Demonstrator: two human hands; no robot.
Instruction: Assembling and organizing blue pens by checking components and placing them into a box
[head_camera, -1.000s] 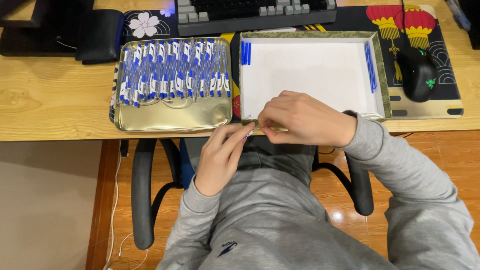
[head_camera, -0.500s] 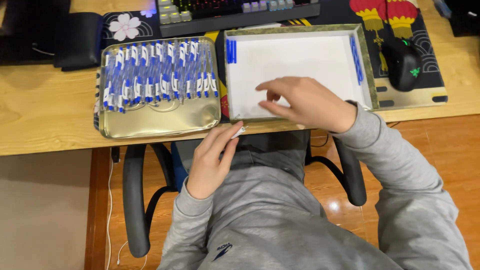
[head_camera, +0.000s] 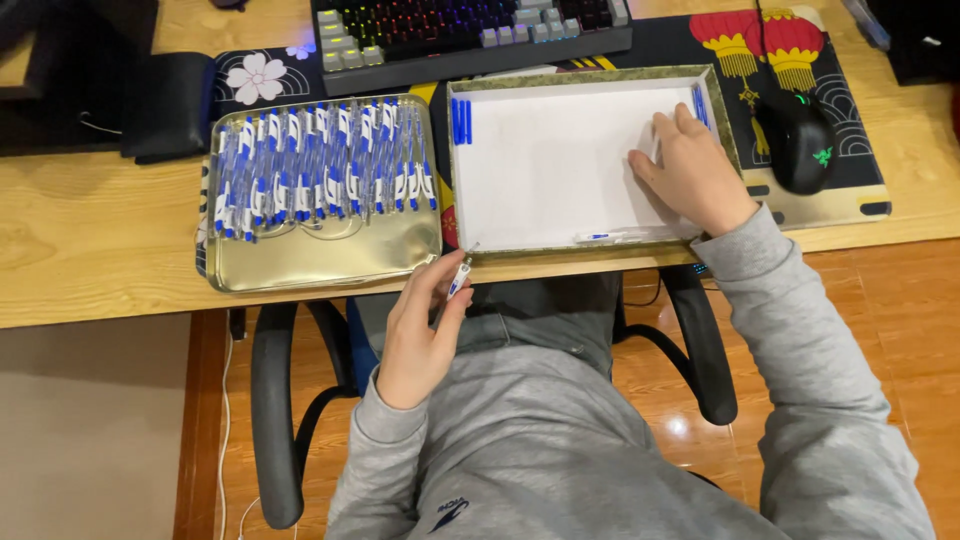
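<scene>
Left hand (head_camera: 418, 335) pinching a light, stiff, slippery pen (head_camera: 457, 280) mid-barrel below the desk's front edge; right hand (head_camera: 690, 175) resting loose-fingered by the white tray's (head_camera: 540, 160) right edge.

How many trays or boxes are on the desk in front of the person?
2. A metal tray full of blue-and-white pens sits on the left; a white-lined box sits on the right, with the right hand inside it. None seems hidden.
</scene>
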